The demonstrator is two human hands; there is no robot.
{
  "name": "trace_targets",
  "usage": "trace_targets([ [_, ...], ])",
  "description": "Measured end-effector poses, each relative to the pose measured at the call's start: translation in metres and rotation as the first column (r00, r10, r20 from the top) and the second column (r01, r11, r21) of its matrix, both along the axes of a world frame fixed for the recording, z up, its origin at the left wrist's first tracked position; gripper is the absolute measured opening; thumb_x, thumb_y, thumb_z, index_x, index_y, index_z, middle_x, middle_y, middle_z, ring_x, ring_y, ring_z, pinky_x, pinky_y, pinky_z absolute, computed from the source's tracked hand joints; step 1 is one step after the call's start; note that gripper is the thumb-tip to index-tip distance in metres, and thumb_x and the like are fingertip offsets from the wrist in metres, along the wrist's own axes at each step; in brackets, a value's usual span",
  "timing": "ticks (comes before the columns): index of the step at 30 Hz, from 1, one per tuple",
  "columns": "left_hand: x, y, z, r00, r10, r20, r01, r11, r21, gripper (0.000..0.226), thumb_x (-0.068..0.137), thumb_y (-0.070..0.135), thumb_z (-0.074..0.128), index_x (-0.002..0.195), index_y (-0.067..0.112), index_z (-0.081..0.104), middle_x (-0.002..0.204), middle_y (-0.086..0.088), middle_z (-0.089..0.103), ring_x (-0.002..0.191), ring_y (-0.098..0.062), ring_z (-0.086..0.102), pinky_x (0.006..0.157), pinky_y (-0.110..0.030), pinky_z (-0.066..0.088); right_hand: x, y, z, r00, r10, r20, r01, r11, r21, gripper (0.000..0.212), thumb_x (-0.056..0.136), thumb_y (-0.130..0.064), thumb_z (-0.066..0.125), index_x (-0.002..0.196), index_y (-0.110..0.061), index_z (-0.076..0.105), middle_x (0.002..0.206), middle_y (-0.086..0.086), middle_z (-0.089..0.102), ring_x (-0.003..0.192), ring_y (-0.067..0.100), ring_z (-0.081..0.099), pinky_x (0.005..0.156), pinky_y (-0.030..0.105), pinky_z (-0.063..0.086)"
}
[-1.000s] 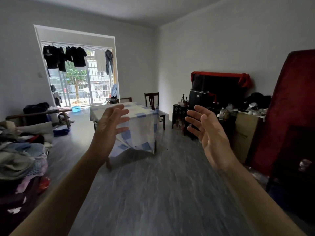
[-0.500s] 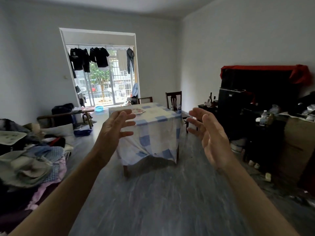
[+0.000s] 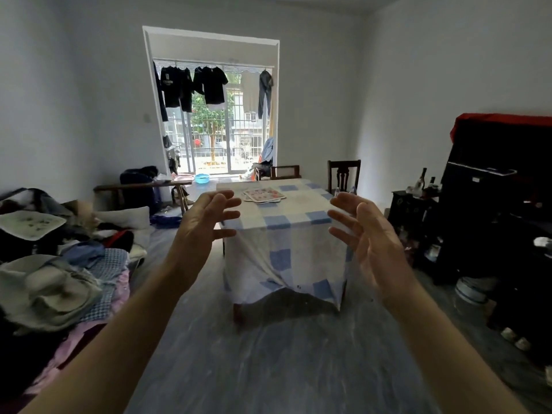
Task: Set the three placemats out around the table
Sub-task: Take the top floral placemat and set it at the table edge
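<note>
So I'm walking up on the table (image 3: 286,222) right now, and over the last second it's been swinging from off to the left of my view to dead centre between my arms, and it's looking noticeably bigger too. Basically I'm turning to face it and closing in, which for the job means I'm only on the approach, nothing's actually set out yet

Both hands are up in front of me, empty. My left hand (image 3: 203,225) is hanging open with the fingers spread and a bit curled, palm facing inward, and my right hand (image 3: 370,237) is mirroring it, loose and holding nothing. They're framing the near end of the table but I'm still well short of it, not touching the checked blue and white tablecloth (image 3: 283,261) or anything else

The placemats (image 3: 263,195) are sitting in one overlapping stack on the table top, toward the far end and a little left of its middle. I can make out scalloped edges and a reddish pattern, but I can't really count them from here, so I'm just trusting it's all three. There's a dark wooden chair (image 3: 343,174) behind the table's far right corner and another chair back (image 3: 285,171) just past the far edge

I'm guessing I need to go round to the far end or lean well over the near side to get at that stack, then start peeling them apart
</note>
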State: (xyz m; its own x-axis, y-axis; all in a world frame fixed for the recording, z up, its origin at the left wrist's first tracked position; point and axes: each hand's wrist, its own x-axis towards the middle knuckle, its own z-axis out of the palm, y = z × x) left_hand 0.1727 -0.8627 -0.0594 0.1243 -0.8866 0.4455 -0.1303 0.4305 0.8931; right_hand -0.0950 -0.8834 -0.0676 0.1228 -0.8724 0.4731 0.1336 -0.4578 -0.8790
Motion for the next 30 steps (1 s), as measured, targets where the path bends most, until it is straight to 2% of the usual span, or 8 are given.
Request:
trace_targets([
  [3, 0.028, -0.062, -0.004, 0.999, -0.003, -0.037, 0.002, 1.0, -0.017, 0.053, 0.088, 0.055, 0.041, 0.126, 0.022, 0.055, 0.127, 0.001, 0.065, 0.114, -0.015, 0.064, 0.089, -0.038, 0.055, 0.031, -0.059, 0.002, 1.0, 0.019, -0.024, -0.019, 1.0, 0.0, 0.052, 0.082, -0.066, 0.051, 0.122, -0.034, 0.062, 0.132, -0.009, 0.064, 0.121, 0.011, 0.061, 0.105, 0.043, 0.048],
  [7, 0.066, -0.147, 0.003, 0.996, -0.011, -0.088, 0.009, 1.0, -0.017, 0.051, 0.088, 0.055, 0.041, 0.124, 0.023, 0.057, 0.124, 0.001, 0.066, 0.112, -0.016, 0.065, 0.091, -0.04, 0.054, 0.071, -0.14, 0.013, 0.999, 0.0, -0.035, -0.001, 1.0, -0.017, 0.045, 0.09, -0.054, 0.045, 0.125, -0.029, 0.059, 0.132, -0.005, 0.063, 0.12, 0.011, 0.062, 0.104, 0.04, 0.05],
  [10, 0.086, -0.203, 0.001, 0.994, -0.017, -0.105, 0.016, 1.0, -0.016, 0.051, 0.089, 0.055, 0.041, 0.125, 0.022, 0.057, 0.124, 0.0, 0.067, 0.112, -0.017, 0.065, 0.09, -0.04, 0.054, 0.092, -0.196, 0.014, 0.999, -0.003, -0.04, 0.002, 1.0, -0.01, 0.045, 0.091, -0.052, 0.044, 0.127, -0.028, 0.058, 0.132, -0.006, 0.063, 0.121, 0.01, 0.061, 0.102, 0.037, 0.05],
  [18, 0.14, -0.339, -0.03, 0.998, 0.026, -0.051, -0.023, 0.998, 0.05, 0.045, 0.09, 0.059, 0.042, 0.123, 0.031, 0.057, 0.125, 0.004, 0.066, 0.111, -0.012, 0.065, 0.086, -0.036, 0.055, 0.143, -0.349, -0.021, 1.0, 0.013, 0.007, -0.013, 0.998, 0.058, 0.047, 0.091, -0.055, 0.047, 0.128, -0.028, 0.058, 0.131, -0.006, 0.064, 0.121, 0.012, 0.061, 0.104, 0.041, 0.049],
  [24, 0.167, -0.464, -0.031, 0.998, 0.06, -0.004, -0.06, 0.996, 0.061, 0.045, 0.091, 0.058, 0.043, 0.122, 0.029, 0.058, 0.122, 0.005, 0.067, 0.109, -0.012, 0.066, 0.084, -0.034, 0.057, 0.176, -0.479, -0.038, 0.998, 0.036, 0.059, -0.041, 0.996, 0.079, 0.043, 0.098, -0.049, 0.045, 0.132, -0.025, 0.056, 0.132, -0.004, 0.064, 0.123, 0.013, 0.06, 0.104, 0.04, 0.048],
  [30, 0.205, -0.591, -0.014, 0.996, 0.085, 0.0, -0.085, 0.995, 0.053, 0.049, 0.091, 0.058, 0.044, 0.124, 0.025, 0.058, 0.121, 0.004, 0.068, 0.109, -0.014, 0.066, 0.084, -0.035, 0.058, 0.212, -0.61, -0.031, 0.997, 0.039, 0.067, -0.046, 0.993, 0.108, 0.051, 0.092, -0.048, 0.042, 0.134, -0.021, 0.053, 0.131, -0.003, 0.063, 0.121, 0.014, 0.061, 0.105, 0.041, 0.049],
])
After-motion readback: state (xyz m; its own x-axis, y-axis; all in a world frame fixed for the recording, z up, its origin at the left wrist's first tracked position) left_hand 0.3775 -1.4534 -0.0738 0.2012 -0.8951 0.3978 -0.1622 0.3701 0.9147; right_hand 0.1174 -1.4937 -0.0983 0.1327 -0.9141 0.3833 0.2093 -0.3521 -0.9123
